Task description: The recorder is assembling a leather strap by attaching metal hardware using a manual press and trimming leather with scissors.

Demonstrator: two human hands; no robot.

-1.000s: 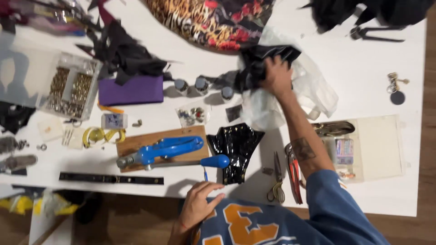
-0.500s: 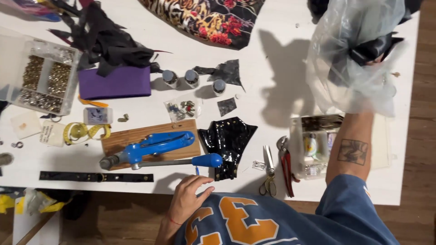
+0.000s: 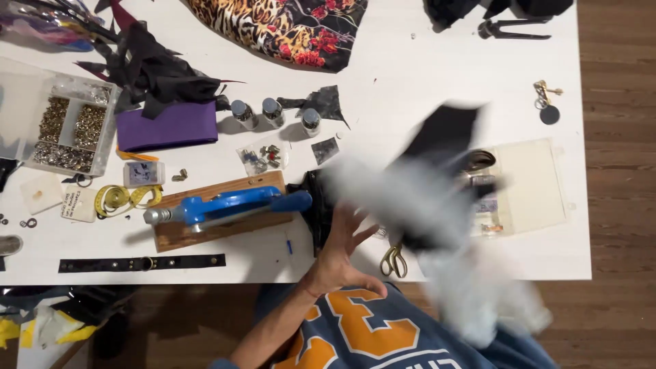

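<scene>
My left hand (image 3: 339, 254) hovers open with fingers spread at the table's near edge, beside a shiny black piece of material (image 3: 316, 205). A clear plastic bag (image 3: 410, 198) with black cloth (image 3: 444, 133) in it is a blur in mid-air over the right half of the table. The blur runs down toward my lap. My right hand is lost inside it. Just left of my left hand, a blue hand press (image 3: 225, 205) lies on a wooden board (image 3: 205, 232). Gold-handled scissors (image 3: 393, 260) lie right of that hand.
On the white table (image 3: 410, 68) are a clear box of metal studs (image 3: 65, 130), purple cloth (image 3: 167, 126), three small jars (image 3: 273, 109), leopard-print fabric (image 3: 287, 27), a black strap (image 3: 140, 262), a yellow tape measure (image 3: 123, 198) and a cream flat case (image 3: 529, 184).
The plastic bag with the black cloth swung from high at the far right down toward me. My left hand lifted off the table edge and spread its fingers.
</scene>
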